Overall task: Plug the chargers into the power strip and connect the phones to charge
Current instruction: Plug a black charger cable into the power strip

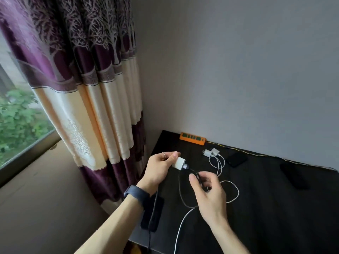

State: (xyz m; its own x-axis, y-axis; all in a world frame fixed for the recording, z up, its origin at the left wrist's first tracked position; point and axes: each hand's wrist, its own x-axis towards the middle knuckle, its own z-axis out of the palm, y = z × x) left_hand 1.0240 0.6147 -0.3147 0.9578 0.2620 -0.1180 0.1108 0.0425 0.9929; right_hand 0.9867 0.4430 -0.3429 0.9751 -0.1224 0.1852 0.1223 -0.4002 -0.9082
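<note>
A white charger (179,163) is held in the left hand (161,168) fingers, nearer than the strip (192,138), which lies lengthwise beyond it, while its cable is pinched by the right hand (209,195).

Readable text: none anywhere in the view.
Power strip (192,138): orange, at the table's far edge against the wall; no legible marking.
White chargers (211,152): no brand or numbers legible.
Wristband (136,194): dark, blank.
</note>
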